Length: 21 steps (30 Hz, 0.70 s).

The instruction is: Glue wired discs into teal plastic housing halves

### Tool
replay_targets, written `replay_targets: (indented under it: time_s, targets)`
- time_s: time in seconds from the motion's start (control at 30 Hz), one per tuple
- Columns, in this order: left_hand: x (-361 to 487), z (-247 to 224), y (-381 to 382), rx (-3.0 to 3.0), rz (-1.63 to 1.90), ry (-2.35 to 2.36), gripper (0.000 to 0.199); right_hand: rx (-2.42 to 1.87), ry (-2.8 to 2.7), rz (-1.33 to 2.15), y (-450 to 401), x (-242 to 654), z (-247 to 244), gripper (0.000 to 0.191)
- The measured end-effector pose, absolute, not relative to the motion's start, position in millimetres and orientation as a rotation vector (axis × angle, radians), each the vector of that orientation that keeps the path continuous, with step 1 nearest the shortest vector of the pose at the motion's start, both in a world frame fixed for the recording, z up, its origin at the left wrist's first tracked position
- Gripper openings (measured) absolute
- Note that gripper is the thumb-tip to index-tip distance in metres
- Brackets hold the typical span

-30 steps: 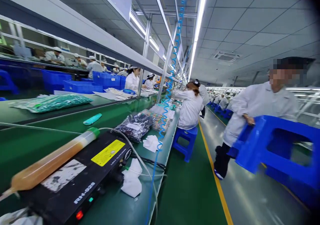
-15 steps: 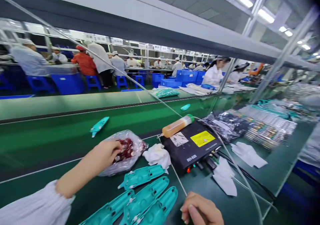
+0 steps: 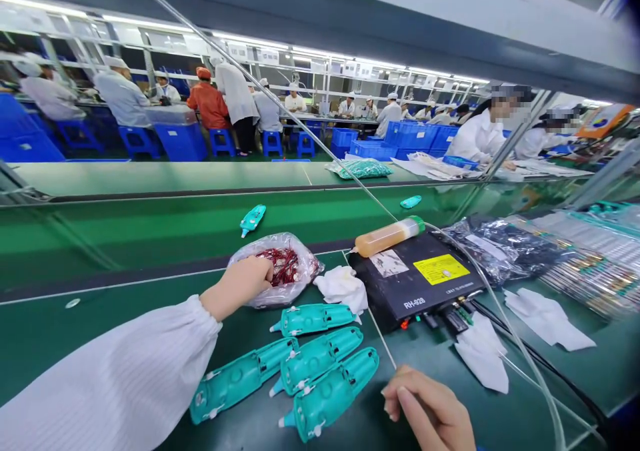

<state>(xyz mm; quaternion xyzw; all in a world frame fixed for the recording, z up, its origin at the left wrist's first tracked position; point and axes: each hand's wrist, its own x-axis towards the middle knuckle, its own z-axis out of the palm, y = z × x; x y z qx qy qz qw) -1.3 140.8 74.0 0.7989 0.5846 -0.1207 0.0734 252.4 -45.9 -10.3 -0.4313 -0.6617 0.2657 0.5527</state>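
Note:
A clear plastic bag (image 3: 305, 279) full of small parts with dark red wires (image 3: 284, 264) lies open on the green bench. My left hand (image 3: 241, 284) reaches over the bag's left side, fingers bent together into the wires; what they pinch is too small to make out. Several teal plastic shells (image 3: 320, 361) lie in front of it, hollow side up. My right hand (image 3: 427, 407) is at the lower right, beside the shells, fingers curled with the thumb near the fingertips. Whether anything is between them cannot be seen.
A black box with a yellow label (image 3: 440, 269) carries an amber bottle (image 3: 387, 237). White cloths (image 3: 345, 289), cables and a bag of dark parts (image 3: 500, 244) lie around it. Two teal pieces (image 3: 253, 219) rest on the green belt (image 3: 150, 227). Co-workers sit beyond.
The view has turned left and everything appears shifted right. My left hand has gone deeper among the red wires, its fingers now partly hidden. My right hand remains curled in much the same place.

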Motion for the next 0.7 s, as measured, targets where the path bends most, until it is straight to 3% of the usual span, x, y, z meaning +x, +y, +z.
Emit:
replay_targets:
  time_s: [0.7]
  targets:
    - [-14,89,133,2.335,-0.128,1.831,0.022,-1.052,-1.669,0.627,-47,254,-1,0.024]
